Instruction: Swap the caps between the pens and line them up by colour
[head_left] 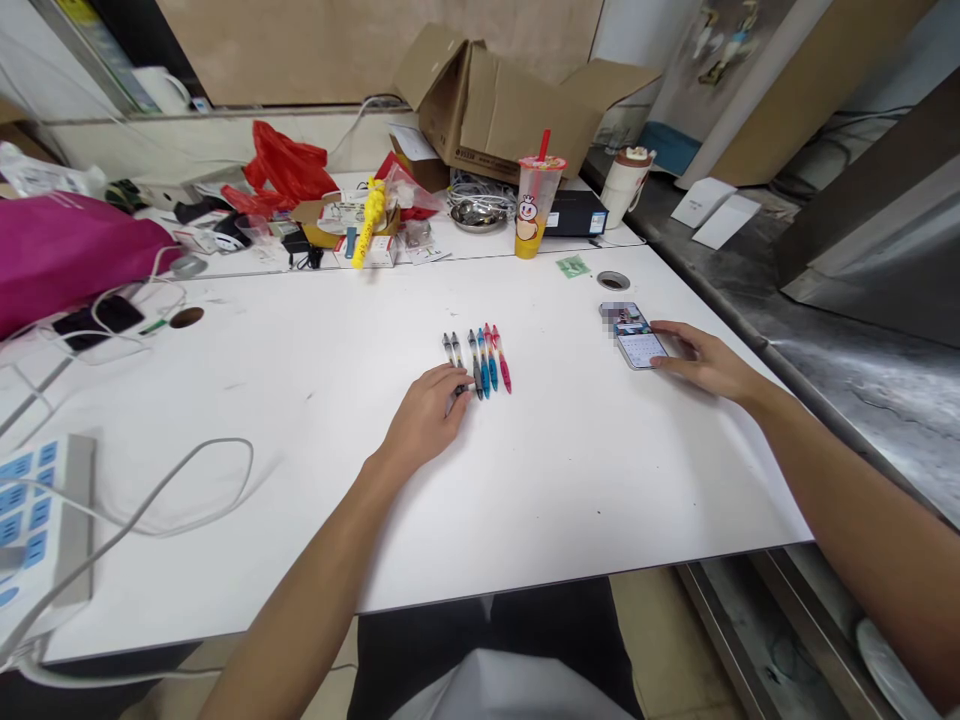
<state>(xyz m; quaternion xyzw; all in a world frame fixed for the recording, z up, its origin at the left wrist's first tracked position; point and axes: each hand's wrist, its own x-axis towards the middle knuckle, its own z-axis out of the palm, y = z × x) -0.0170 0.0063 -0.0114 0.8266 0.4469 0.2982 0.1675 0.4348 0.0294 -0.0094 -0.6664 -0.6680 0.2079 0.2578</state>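
Several pens lie side by side on the white table: grey and black ones on the left, a blue one, then red ones on the right. My left hand rests at their near ends, its fingers curled and its fingertips touching the leftmost pens; I cannot make out whether it grips one. My right hand lies flat with its fingers stretched out, touching the right edge of a smartphone that lies face up with its screen lit.
A drink cup with a red straw, an open cardboard box, a red bag and clutter line the far edge. A magenta bag and cables sit at left, a power strip at near left. A steel counter runs along the right.
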